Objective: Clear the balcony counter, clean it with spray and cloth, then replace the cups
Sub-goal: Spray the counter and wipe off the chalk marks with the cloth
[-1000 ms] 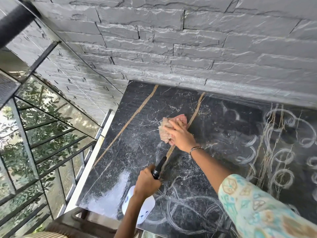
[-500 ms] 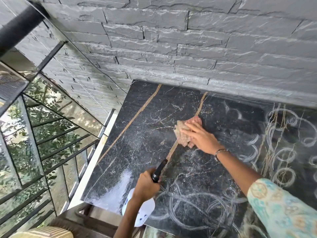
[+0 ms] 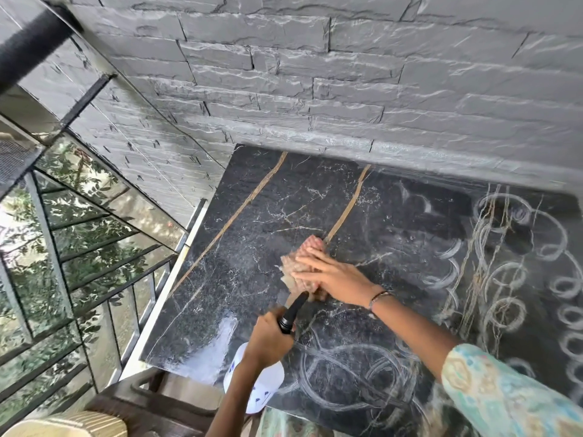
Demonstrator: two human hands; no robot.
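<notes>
A black marble counter (image 3: 258, 234) with tan veins runs along the grey stone wall. My right hand (image 3: 331, 274) lies flat on a pinkish-beige cloth (image 3: 303, 263) and presses it onto the counter near the middle. My left hand (image 3: 269, 339) grips the neck of a white spray bottle (image 3: 262, 386) with a black nozzle (image 3: 293, 312), held just above the counter's near edge, nozzle pointing toward the cloth. The counter's right half shows whitish swirl and ring marks (image 3: 504, 279). No cups are in view.
The grey stone wall (image 3: 315, 89) backs the counter. At the left, a metal railing with glass panels (image 3: 79, 247) borders the counter's left edge, trees beyond it. A dark chair (image 3: 151, 402) with a striped cushion (image 3: 69, 424) sits below the near left corner.
My right hand has dragged the cloth back toward me along the counter, close to the spray nozzle. My left hand keeps the bottle in about the same place.
</notes>
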